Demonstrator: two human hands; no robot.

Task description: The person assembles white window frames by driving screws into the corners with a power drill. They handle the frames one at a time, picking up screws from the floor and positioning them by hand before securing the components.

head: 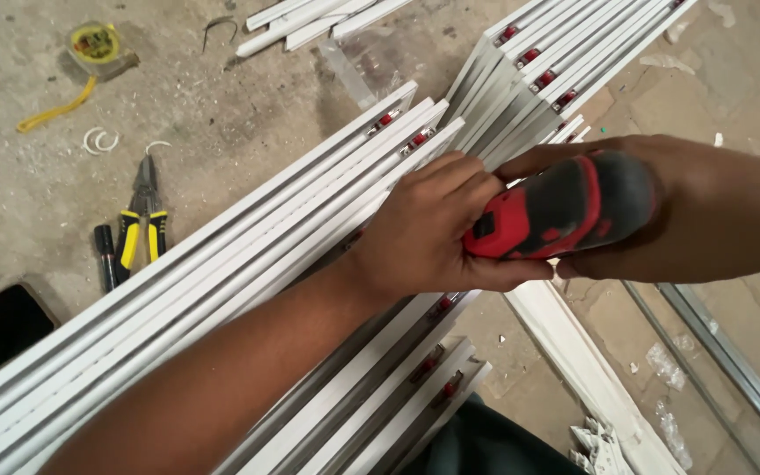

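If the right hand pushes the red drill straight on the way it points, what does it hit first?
Likely the left hand, wrapped around the nose of the drill held by the right hand; behind it, the white frame bars.

White frame stacks (222,290) crowd centre; bare floor (248,123) lies beyond pliers (142,220).

Right hand (661,211) grips red-black drill (565,207) over white frame profiles (248,264); left hand (428,229) steadies drill nose against profiles. Pliers (141,220), marker (105,257), tape measure (94,44) lie on concrete floor (248,114), left of profiles.
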